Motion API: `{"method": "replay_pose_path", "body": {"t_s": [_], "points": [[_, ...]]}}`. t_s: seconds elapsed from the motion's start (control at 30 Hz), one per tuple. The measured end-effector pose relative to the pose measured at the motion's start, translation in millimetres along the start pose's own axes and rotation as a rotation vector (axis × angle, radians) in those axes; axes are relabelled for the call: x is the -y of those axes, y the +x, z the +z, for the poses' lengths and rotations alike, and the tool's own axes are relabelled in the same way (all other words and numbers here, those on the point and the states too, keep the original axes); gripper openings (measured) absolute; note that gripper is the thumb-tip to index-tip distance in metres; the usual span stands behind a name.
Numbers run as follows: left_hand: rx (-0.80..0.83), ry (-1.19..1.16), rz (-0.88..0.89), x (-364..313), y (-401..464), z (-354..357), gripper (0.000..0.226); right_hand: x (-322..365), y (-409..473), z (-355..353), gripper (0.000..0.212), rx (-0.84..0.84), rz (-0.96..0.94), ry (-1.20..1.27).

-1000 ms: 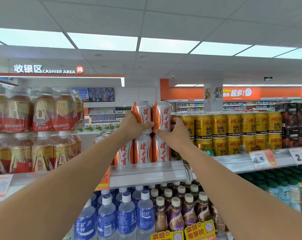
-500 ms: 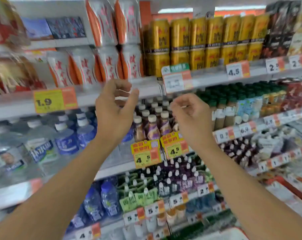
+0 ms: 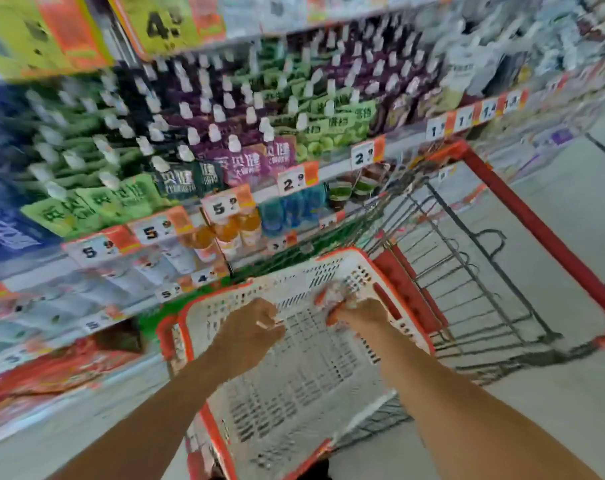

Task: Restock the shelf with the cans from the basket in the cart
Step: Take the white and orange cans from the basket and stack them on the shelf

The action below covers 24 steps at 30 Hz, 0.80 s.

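Observation:
The view is motion-blurred. A white basket [image 3: 294, 393] with an orange rim sits in the red-framed wire cart [image 3: 536, 220]. Both my hands are down inside the basket. My right hand [image 3: 361, 315] grips an orange and white can [image 3: 332, 294] near the basket's far right side. My left hand [image 3: 249, 329] hovers over the basket's middle with its fingers curled; the blur hides whether it holds anything. No other cans show on the basket floor.
The shelves [image 3: 225, 209] rise on the left and ahead, packed with pouch drinks, bottles and price tags. The cart's wire bed [image 3: 467, 278] lies beyond the basket. Pale floor [image 3: 554, 393] is on the right.
My hands left the stacked cans on the upper shelf and dropped into the basket. My gaze swung down from the shelf to the cart. The right hand now holds a can.

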State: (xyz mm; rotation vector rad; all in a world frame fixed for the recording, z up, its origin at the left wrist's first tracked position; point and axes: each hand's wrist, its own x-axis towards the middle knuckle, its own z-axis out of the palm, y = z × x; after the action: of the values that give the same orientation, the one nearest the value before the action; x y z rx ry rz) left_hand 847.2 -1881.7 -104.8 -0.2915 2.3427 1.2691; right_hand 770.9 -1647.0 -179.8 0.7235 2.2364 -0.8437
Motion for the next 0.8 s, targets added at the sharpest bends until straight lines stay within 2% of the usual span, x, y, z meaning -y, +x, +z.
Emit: {"method": "replay_pose_path", "body": {"t_s": [0.1,0.17,0.2,0.27,0.33,0.43,0.57,0.73,0.8], "points": [[0.013,0.044,-0.038,34,25,39,0.020,-30,55,30,0.089,-0.021,0.013,-0.032],[0.017,0.029,-0.077,51,43,52,0.020,-57,119,58,0.099,-0.016,0.016,-0.070],[0.013,0.010,-0.092,59,52,58,0.020,-83,179,84,0.105,-0.019,0.021,-0.065],[-0.008,-0.030,-0.113,71,65,64,0.019,-91,221,108,0.112,-0.025,0.000,-0.072],[-0.033,-0.061,-0.119,83,73,69,0.019,-92,229,122,0.095,-0.075,-0.047,-0.099],[-0.050,-0.106,-0.137,96,77,73,0.020,-69,177,110,0.072,-0.138,-0.101,-0.174],[0.012,-0.092,-0.127,85,65,67,0.030,-58,112,74,0.027,-0.075,-0.160,-0.142],[0.271,0.066,0.031,1,27,31,0.089,6,-35,-10,0.034,0.098,-0.471,-0.067],[0.270,0.033,0.130,-48,2,-3,0.093,65,-104,-50,0.038,0.144,-0.642,-0.121]]}}
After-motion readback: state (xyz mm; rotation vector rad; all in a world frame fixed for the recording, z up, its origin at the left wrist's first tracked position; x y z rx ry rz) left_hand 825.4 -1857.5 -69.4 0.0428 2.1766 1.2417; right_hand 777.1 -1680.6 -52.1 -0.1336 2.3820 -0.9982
